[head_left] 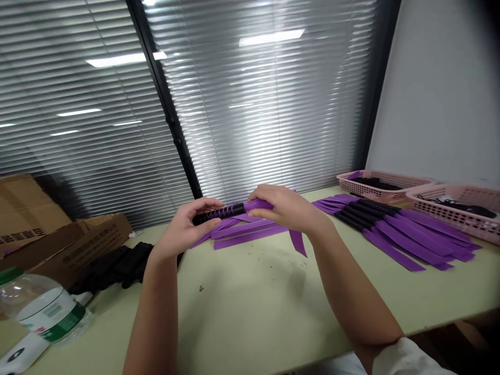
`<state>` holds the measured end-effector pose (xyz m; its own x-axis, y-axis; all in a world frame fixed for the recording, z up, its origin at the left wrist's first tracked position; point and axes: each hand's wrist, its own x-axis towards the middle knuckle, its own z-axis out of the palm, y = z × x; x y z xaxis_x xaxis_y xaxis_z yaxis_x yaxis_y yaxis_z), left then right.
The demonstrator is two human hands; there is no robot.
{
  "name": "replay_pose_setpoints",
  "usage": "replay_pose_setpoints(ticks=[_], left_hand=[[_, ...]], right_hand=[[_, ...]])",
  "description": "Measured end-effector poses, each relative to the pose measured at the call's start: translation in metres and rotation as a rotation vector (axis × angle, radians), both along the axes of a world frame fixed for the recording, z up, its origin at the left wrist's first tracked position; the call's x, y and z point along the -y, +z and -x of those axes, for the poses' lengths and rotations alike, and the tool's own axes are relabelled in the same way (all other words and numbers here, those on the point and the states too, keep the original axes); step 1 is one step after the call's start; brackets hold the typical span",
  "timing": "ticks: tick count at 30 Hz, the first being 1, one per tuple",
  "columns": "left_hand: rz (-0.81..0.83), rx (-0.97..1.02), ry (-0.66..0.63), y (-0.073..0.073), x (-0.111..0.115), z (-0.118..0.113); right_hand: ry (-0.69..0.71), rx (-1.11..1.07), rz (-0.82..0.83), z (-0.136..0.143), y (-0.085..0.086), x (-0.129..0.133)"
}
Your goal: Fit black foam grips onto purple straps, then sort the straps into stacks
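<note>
Both hands hold a black tubular grip (231, 210) with purple bands and a purple strap, level above the table. My left hand (183, 223) is closed around its black left end, thumb below and fingers above. The right hand (287, 207) is closed on the bunched purple fabric at the other end. From beneath that hand a loose strap end (299, 242) hangs down. Flat purple straps (250, 233) lie on the table behind the hands. The palm sides and the grip's far left tip are partly hidden.
Several finished-looking black grips with purple straps (410, 234) lie in a row at right, before two pink baskets (449, 211) (383, 194). Left stand a plastic bottle (49, 307), black pieces (117, 263) and an open cardboard box (89, 242). Window blinds (269, 114) rise behind the table.
</note>
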<state>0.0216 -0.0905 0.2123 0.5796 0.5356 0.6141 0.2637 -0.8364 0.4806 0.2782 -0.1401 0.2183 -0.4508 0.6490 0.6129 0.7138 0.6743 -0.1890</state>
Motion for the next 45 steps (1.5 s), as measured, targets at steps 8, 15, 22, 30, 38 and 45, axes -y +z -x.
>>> replay_pose_setpoints(ticks=[8,15,22,30,38,45], left_hand=[[-0.022,-0.013,0.01,-0.001,0.0,0.001],[-0.046,-0.034,0.052,-0.001,0.0,0.002],[-0.067,-0.059,0.071,0.0,0.001,0.001],[-0.076,-0.076,0.094,0.003,0.007,0.002],[-0.091,-0.047,0.104,0.002,0.004,0.007],[-0.091,-0.046,0.104,0.003,0.004,0.009]], right_hand=[[-0.082,0.1,0.029,0.006,-0.002,0.002],[-0.109,0.158,-0.013,0.011,-0.009,-0.005],[-0.094,0.124,-0.019,0.009,-0.008,-0.006],[-0.077,0.041,-0.024,-0.004,-0.003,-0.005],[-0.052,0.008,-0.065,-0.008,-0.001,-0.002],[-0.035,-0.004,-0.075,-0.01,0.0,-0.002]])
